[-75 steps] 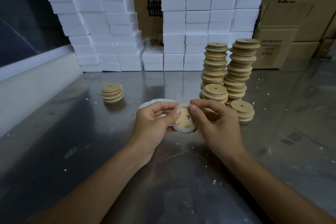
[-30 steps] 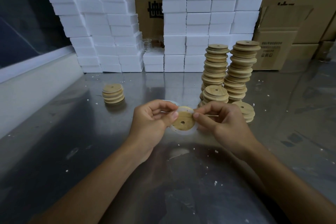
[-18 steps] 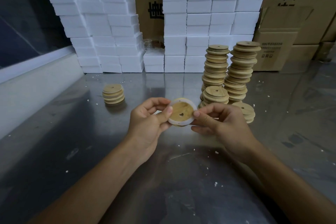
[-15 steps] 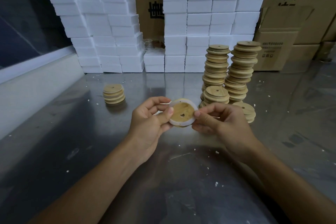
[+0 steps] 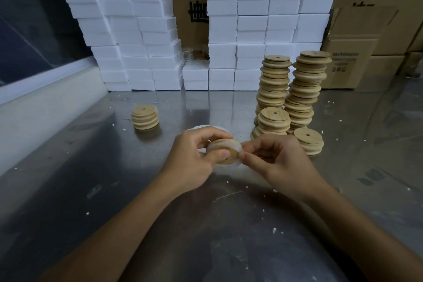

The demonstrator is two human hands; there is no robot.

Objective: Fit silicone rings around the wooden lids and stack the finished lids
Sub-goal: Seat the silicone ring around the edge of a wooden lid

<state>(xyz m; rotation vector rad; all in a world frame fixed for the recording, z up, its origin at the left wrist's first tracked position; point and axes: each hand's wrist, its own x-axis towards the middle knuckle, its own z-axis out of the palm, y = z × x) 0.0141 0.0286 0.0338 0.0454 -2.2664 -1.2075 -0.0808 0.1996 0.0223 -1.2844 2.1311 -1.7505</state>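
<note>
- Table (image 5: pixel 96 190): grey metal, glossy, scuffed; white crumbs scattered over it; a pale ledge runs along its left edge with dark glass above.
- Far edge: white foam blocks (image 5: pixel 251 25) stacked in tall walls; brown cardboard boxes (image 5: pixel 352 64) behind them and at the far right corner, black print on some.
- Right of centre, toward the far edge: two tall stacks of lids (image 5: pixel 288 89), leaning slightly; two shorter stacks just in front, touching or nearly so.
- Left of centre: a small stack of lids (image 5: pixel 144 117), standing well apart from the rest.
- Wooden lid (image 5: pixel 225 151): held above the table's middle, tilted nearly edge-on; pale wood disc, small hole in its face; a white silicone ring (image 5: pixel 215 145) sits round its rim, loose-looking on the right side.
- Left hand (image 5: pixel 194 158): fingers curled round the lid's left side, thumb pressed on its lower face.
- Right hand (image 5: pixel 277 160): thumb and forefinger pinch the ring at the lid's right edge; other fingers curled.
- More white rings (image 5: pixel 201 127) lie on the table just behind the left hand, mostly hidden.
</note>
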